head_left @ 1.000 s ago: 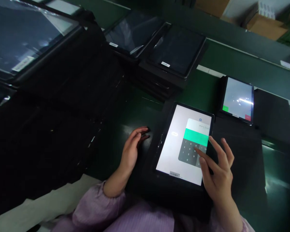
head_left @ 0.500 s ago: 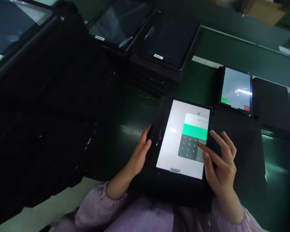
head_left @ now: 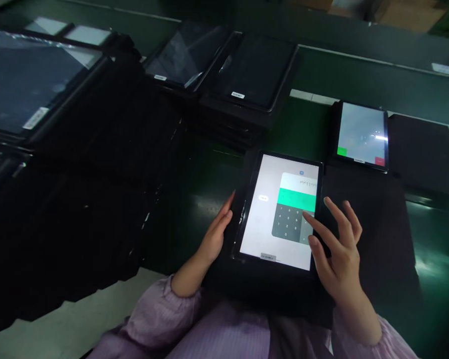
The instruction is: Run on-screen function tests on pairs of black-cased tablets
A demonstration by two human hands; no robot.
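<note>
A tablet in a black case (head_left: 277,209) lies on a black mat in front of me, its screen lit pale grey. A dialog on it shows a green band (head_left: 297,199) above a grey numeric keypad (head_left: 287,224), and the on-screen text appears upside down to me. My right hand (head_left: 338,244) is over the screen's right side, fingers spread, with the index fingertip on the keypad. My left hand (head_left: 217,232) lies against the tablet's left edge, its fingers close together. Lilac striped sleeves cover both forearms.
A second lit tablet (head_left: 361,134) with green and red patches lies beyond my right hand. Stacks of dark tablets (head_left: 252,70) stand ahead, and a large black pile (head_left: 78,199) fills the left. All rest on a dark green bench (head_left: 303,124). Cardboard boxes (head_left: 407,15) sit at the top right.
My left hand has moved from beside the tablet to against its left edge. My right index finger stays on the keypad. The whole view has shifted slightly upward and left.
</note>
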